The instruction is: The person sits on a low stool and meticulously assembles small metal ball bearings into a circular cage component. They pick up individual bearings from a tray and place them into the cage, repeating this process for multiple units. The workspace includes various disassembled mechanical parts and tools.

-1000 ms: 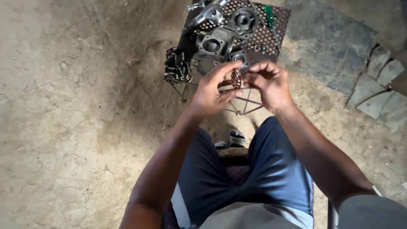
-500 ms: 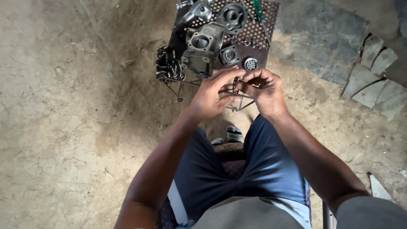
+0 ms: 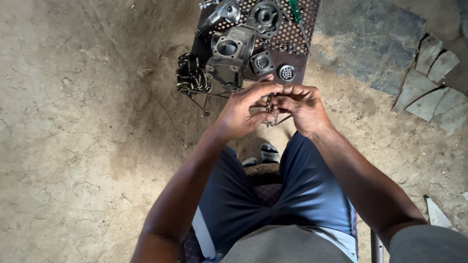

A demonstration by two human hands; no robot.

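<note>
Between your knees, your left hand (image 3: 242,113) and right hand (image 3: 301,106) meet, fingers pinching a small metal part (image 3: 269,103), mostly hidden, kind unclear, perforated worktop (image 3: 292,36) cut off above.

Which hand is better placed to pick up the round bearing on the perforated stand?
Probably the right hand: it sits just below the bearing. The left hand is farther over, and both pinch a small metal part between their fingers.

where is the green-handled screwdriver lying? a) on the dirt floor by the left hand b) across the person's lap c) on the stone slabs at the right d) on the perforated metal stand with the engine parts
d: the green-handled screwdriver lies on the perforated metal stand, beside the grey engine parts, beyond both hands.
</note>
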